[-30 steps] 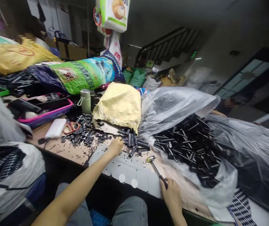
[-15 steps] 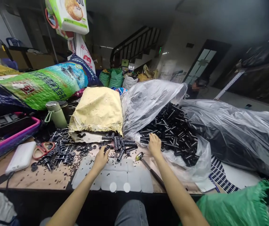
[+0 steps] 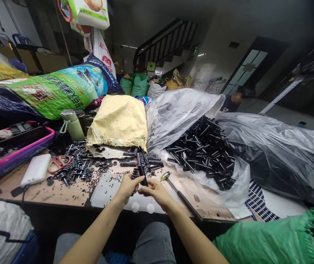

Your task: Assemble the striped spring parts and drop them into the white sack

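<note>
At the left end of the desk [image 3: 63,196] we have a pink-rimmed basket [image 3: 16,150], and nearer the front edge a white box [image 3: 36,169] lies beside red-handled scissors [image 3: 58,163]. Next comes a heap of small black and metal parts [image 3: 81,167], with a pale green flask [image 3: 74,127] standing behind it, towards the back edge. A yellow sack [image 3: 120,119] sits further along, and before it a grey-white sheet [image 3: 99,198], sprinkled with tiny dark bits [image 3: 92,181], reaches to the front edge. Over that sheet, near the middle of the front edge, our left hand [image 3: 127,189] has its thumb and fingers drawn together on a black tube [image 3: 142,173], held tilted; whether it also grips the beaded piece [image 3: 134,172] behind it, we cannot tell. Our right hand [image 3: 157,191] has its fingers closed around the tube's lower end. Just behind lie beaded rods [image 3: 155,160]. To the right, a hammer [image 3: 183,197] slants with its handle towards the front edge, and beyond it black tubes [image 3: 206,150] spill from a clear plastic bag [image 3: 181,108]
</note>
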A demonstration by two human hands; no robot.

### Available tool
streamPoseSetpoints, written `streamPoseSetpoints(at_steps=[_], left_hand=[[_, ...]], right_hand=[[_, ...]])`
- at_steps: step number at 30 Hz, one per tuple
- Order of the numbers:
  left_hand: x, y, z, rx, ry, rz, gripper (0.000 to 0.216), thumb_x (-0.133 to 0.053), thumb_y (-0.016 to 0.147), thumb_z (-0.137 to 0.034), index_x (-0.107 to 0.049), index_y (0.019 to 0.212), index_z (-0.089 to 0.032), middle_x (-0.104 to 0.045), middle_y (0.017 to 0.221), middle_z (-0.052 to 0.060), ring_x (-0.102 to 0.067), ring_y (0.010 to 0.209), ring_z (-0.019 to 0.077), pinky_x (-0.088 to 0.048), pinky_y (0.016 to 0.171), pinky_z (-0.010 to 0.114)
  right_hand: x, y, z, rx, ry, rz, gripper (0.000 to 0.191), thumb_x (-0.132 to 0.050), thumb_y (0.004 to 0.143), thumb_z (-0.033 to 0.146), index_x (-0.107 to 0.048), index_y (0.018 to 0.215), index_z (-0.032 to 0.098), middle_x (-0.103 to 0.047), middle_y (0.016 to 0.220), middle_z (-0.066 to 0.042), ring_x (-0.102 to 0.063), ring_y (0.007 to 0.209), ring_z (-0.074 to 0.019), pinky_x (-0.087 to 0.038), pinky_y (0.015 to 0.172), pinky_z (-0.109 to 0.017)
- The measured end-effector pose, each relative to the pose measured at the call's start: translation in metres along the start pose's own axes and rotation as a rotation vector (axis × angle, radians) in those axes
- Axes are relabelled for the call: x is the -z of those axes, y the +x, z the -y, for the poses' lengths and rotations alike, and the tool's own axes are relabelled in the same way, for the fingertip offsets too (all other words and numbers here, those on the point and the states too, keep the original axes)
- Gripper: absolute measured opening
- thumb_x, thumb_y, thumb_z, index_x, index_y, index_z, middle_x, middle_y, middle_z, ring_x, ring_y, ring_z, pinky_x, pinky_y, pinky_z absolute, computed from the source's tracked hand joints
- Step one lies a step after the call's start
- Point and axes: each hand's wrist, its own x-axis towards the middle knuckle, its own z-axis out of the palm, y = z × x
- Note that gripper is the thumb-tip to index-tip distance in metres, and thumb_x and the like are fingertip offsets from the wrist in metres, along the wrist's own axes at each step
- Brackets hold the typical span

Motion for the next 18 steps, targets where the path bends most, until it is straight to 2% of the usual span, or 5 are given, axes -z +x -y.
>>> streamPoseSetpoints(at_steps=[4,9,13,15,18], left_hand=[[0.009,-0.01,0.001,0.091,0.037,0.066,0.032,-0.068,0.057,-0.036,-0.043,0.065,-0.017,-0.037,0.036,-0.01,-0.029,0.028,0.0031,-0.018,0.03,0.016],[0.012,-0.015,-0.002,0.029,0.051,0.096,0.032,-0.06,0.066,-0.044,-0.044,0.076,-0.018,-0.043,0.046,-0.009,-0.031,0.029,0.0028,-0.02,0.03,0.016],[0.022,-0.008,0.01,-0.174,0.21,-0.026,0.033,-0.04,0.077,-0.049,-0.046,0.089,-0.019,-0.056,0.073,-0.001,-0.045,0.039,0.0067,-0.034,0.036,0.021],[0.032,-0.004,0.026,-0.327,0.491,-0.125,0.03,-0.041,0.079,-0.044,-0.05,0.094,-0.019,-0.059,0.082,0.003,-0.058,0.061,0.0138,-0.046,0.054,0.028],[0.05,-0.005,0.058,-0.505,0.907,-0.222,0.027,-0.044,0.079,-0.033,-0.056,0.098,-0.018,-0.06,0.096,0.008,-0.054,0.094,0.0228,-0.043,0.081,0.039]], right_hand=[[0.013,-0.004,0.019,0.303,-0.546,-0.02,0.109,-0.074,0.044,0.052,-0.02,0.134,0.024,-0.02,0.141,-0.012,-0.02,0.128,-0.0285,-0.019,0.103,-0.046],[0.015,0.003,0.028,0.429,-0.773,0.031,0.1,-0.074,0.049,0.047,-0.025,0.132,0.021,-0.032,0.134,-0.01,-0.025,0.125,-0.0253,-0.023,0.104,-0.041],[0.009,-0.001,-0.003,0.344,-0.698,-0.108,0.102,-0.071,0.05,0.052,-0.023,0.133,0.017,-0.027,0.135,-0.013,-0.024,0.126,-0.0257,-0.025,0.104,-0.04],[0.008,-0.005,-0.031,0.233,-0.676,-0.162,0.099,-0.07,0.05,0.053,-0.026,0.131,0.015,-0.029,0.134,-0.015,-0.025,0.125,-0.0271,-0.026,0.103,-0.042],[0.009,-0.011,-0.072,0.049,-0.728,-0.298,0.093,-0.071,0.052,0.046,-0.032,0.128,0.009,-0.033,0.131,-0.018,-0.029,0.123,-0.0287,-0.027,0.102,-0.043]])
